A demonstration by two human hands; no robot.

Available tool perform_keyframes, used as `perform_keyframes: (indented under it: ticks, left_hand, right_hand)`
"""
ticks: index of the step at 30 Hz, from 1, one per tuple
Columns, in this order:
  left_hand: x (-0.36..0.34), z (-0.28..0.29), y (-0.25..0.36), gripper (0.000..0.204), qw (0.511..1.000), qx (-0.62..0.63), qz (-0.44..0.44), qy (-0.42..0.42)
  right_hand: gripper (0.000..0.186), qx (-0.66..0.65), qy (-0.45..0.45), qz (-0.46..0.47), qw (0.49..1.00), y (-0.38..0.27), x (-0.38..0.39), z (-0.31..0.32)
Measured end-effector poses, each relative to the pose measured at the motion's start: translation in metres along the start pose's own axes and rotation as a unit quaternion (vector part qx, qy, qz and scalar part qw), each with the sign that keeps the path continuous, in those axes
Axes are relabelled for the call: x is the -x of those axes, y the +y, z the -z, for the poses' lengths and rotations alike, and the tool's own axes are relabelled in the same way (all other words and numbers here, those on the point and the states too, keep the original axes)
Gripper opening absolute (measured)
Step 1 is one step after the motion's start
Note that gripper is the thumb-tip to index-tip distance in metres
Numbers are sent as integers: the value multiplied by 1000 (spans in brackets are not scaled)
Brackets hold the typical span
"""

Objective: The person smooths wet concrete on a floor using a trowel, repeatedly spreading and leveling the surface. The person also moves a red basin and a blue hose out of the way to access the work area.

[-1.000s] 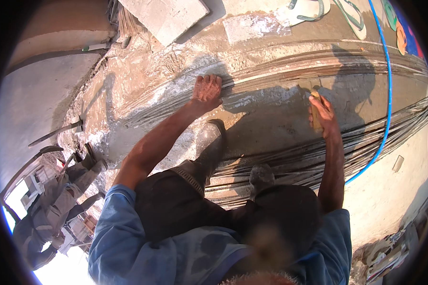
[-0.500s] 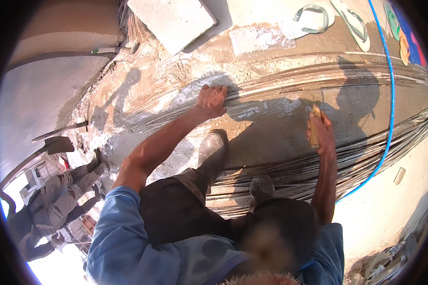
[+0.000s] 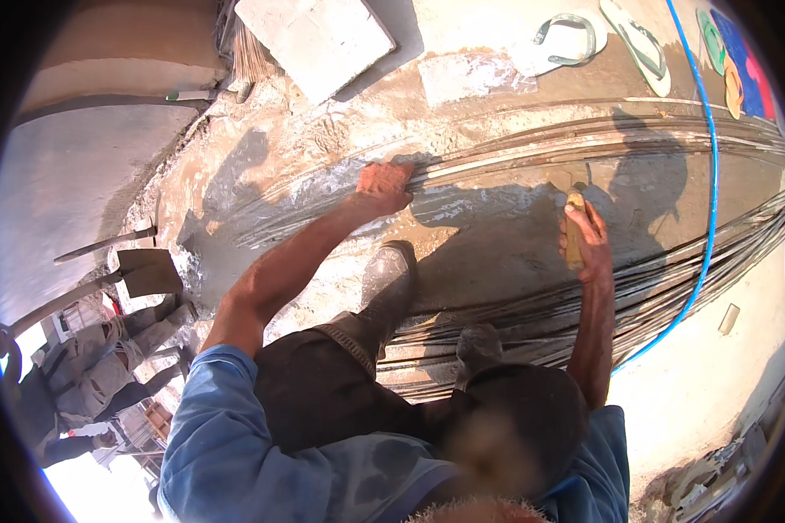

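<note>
Gripping a yellowish handle [image 3: 573,247] in the right hand [image 3: 594,244]

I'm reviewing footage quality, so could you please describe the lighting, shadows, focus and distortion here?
In the head view, the lower-left background is washed out; in the head view, a dark shadow lies beside the right hand; in the head view, a brownish blob at bottom centre is out of focus, the handle clearer; in the head view, the lower rods look bowed.

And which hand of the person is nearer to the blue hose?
Right. The right hand, closed on a yellowish handle, is left of the blue hose; the left hand is much farther left, at the upper strips.
</note>
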State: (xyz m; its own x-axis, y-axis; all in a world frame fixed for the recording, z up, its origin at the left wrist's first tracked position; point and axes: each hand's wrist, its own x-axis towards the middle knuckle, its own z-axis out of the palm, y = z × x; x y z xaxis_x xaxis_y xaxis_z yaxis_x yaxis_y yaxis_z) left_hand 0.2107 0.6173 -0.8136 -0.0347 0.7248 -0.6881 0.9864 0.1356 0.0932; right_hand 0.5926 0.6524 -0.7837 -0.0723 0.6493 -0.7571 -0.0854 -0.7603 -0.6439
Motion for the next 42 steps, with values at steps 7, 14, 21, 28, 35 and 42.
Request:
perform_keyframes:
  ticks: [7,14,21,28,35,42]
  left_hand:
    - [3,58,-23,47,1000,5,10,17]
    - [-11,149,-55,34,974,-99,-34,200]
    - [-67,187,-92,54,874,-310,-98,362]
    - [-95,186,-106,92,902,-180,-31,392]
    - [-87,189,-120,100,902,-180,-36,391]
    - [-86,191,-115,102,912,-186,-26,365]
  right_hand:
    - [33,55,-53,22,997,-23,3,-1]
    - [19,127,-41,49,990,-10,16,-12]
    - [12,105,7,47,993,5,32,-25]
    - [17,144,-22,56,988,12,19,-32]
    - [31,284,-138,-47,948,13,39,-44]
    - [29,237,-174,-37,955,47,16,-82]
